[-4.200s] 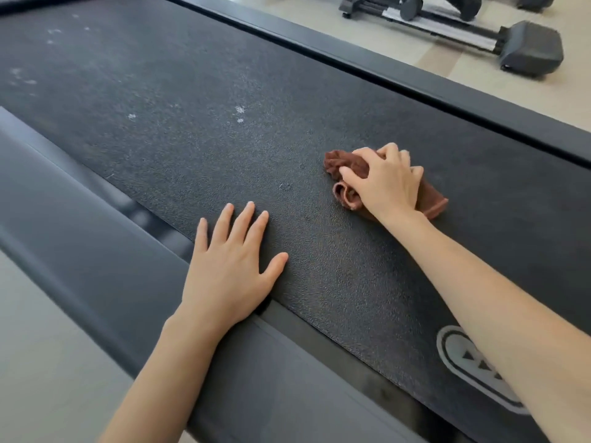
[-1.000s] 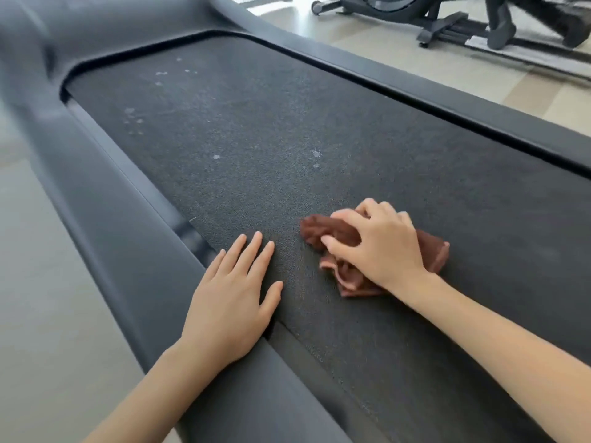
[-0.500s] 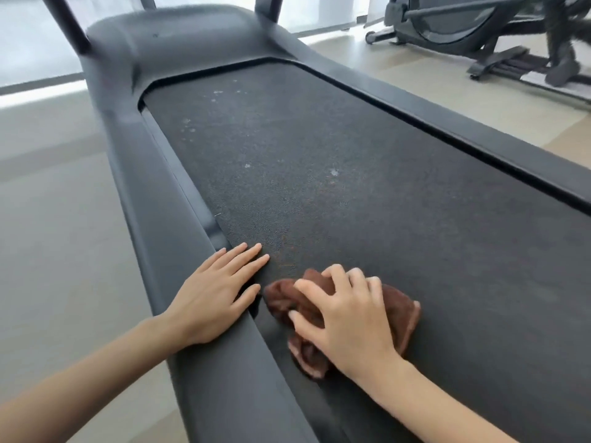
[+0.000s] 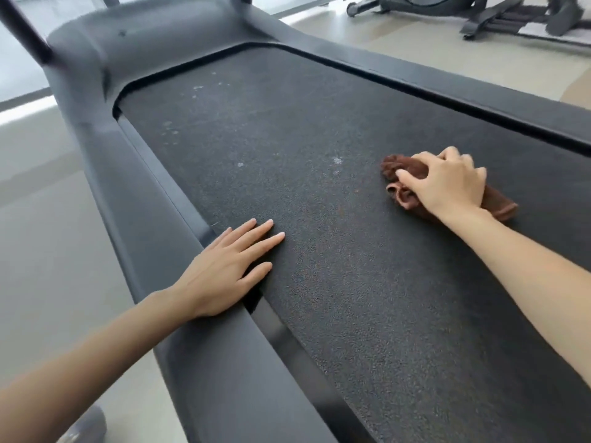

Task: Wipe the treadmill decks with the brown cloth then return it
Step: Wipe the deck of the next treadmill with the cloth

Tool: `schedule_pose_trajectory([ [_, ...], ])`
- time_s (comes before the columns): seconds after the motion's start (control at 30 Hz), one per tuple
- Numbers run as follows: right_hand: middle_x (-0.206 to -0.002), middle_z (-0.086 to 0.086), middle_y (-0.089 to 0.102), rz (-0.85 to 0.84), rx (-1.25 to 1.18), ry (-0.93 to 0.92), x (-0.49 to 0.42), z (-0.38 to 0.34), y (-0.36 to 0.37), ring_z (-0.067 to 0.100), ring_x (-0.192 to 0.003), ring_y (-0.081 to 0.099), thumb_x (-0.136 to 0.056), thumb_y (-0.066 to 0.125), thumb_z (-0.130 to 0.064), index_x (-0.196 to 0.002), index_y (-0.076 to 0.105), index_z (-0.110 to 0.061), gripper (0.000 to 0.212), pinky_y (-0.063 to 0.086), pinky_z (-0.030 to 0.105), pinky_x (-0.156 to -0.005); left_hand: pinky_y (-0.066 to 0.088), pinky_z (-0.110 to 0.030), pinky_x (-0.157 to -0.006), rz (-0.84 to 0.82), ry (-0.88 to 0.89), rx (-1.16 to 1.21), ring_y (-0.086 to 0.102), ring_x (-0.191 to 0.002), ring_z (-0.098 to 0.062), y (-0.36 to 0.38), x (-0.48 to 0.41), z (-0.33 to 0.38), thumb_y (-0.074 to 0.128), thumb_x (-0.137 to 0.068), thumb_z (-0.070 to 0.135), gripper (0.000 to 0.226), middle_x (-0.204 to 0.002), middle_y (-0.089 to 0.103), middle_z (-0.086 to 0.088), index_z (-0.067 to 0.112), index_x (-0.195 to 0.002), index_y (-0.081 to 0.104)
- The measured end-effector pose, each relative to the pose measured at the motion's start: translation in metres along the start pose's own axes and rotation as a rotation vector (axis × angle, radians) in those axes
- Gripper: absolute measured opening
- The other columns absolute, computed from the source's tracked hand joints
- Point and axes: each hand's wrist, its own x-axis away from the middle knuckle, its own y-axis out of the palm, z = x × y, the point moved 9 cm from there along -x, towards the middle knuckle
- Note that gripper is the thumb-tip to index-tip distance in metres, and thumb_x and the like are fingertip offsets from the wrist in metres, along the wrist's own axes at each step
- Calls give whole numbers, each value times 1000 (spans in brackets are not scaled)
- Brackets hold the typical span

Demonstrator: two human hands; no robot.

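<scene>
Right hand (image 4: 447, 183) grips the bunched cloth (image 4: 500, 208); left hand (image 4: 220, 273) lies flat, fingers straight.
The cloth sits on the belt (image 4: 319, 282) near its right edge; pale specks (image 4: 337, 161) lie just left of it, with another machine (image 4: 511, 14) beyond.

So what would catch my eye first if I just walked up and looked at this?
Most likely the brown cloth, bunched under the right hand on the right side of the dark treadmill belt. Next, the left hand lying flat with straight fingers across the belt's near left edge and the side rail. Pale specks dot the belt beyond the hands.
</scene>
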Motion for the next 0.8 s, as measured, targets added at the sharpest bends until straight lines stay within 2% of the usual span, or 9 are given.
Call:
schedule_pose_trajectory([
  [0.1,-122,19,51,18,51,100,-26,7,7,42,-113,45,-86,48,-59,-122,58,-28,48,32,51,-96,-2,-31,-118,18,-26,-13,-9,-142,-1,-5,-8,-32,11,-94,58,48,-152,-5,24,49,-140,-1],
  [0.17,-123,21,50,35,80,169,-41,-1,13,43,-113,45,-87,48,-58,-123,57,-27,49,30,52,-97,0,-31,-118,32,-27,-8,-8,-141,1,-11,-9,-54,5,-86,62,54,-152,-2,26,51,-139,1],
  [0.3,-122,20,51,47,100,179,-61,-54,30,43,-111,47,-86,48,-57,-122,58,-26,49,30,51,-97,2,-32,-119,28,-8,25,-6,-141,3,-20,-24,-90,3,-82,64,58,-152,1,26,52,-139,5],
  [0.47,-114,12,54,22,49,5,-39,-129,37,36,-103,50,-84,49,-59,-117,60,-33,44,32,43,-90,3,-33,-119,88,-40,83,-1,-142,1,-32,-54,-121,7,-78,66,64,-154,9,20,47,-139,9],
  [0.63,-95,5,56,-67,-69,-291,53,-206,24,30,-85,53,-77,49,-60,-104,65,-35,40,36,41,-77,2,-33,-118,98,-21,75,2,-142,-3,-34,-66,-139,8,-78,65,69,-155,12,14,42,-143,17],
  [0.8,-90,0,58,-95,-126,-381,125,-215,3,24,-76,52,-77,52,-58,-102,67,-36,36,39,38,-67,2,-33,-118,102,9,56,0,-144,-9,-30,-63,-132,4,-77,65,77,-156,9,8,34,-147,18],
])
